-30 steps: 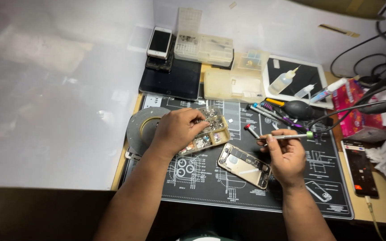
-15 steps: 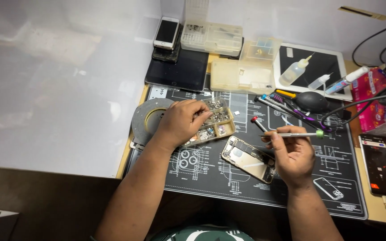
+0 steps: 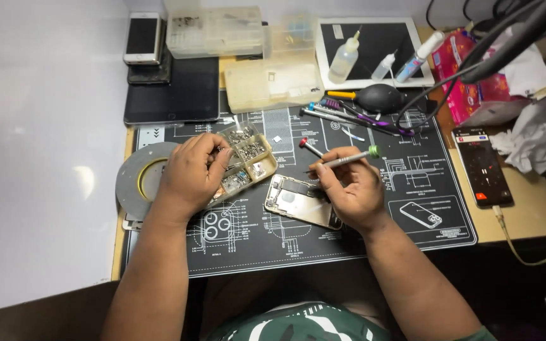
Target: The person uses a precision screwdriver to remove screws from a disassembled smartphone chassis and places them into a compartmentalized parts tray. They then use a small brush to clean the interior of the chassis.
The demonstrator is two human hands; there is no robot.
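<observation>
- My left hand (image 3: 191, 173) pinches into a parts tray (image 3: 248, 161) on the mat (image 3: 349, 215).
- My right hand (image 3: 349, 189) grips a screwdriver (image 3: 349, 158), resting on an opened phone (image 3: 301, 201).

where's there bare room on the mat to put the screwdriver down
Bare mat lies along the near edge, below the open phone, and right of the right hand. It is crowded around the parts tray under the left hand and by the tools.
</observation>
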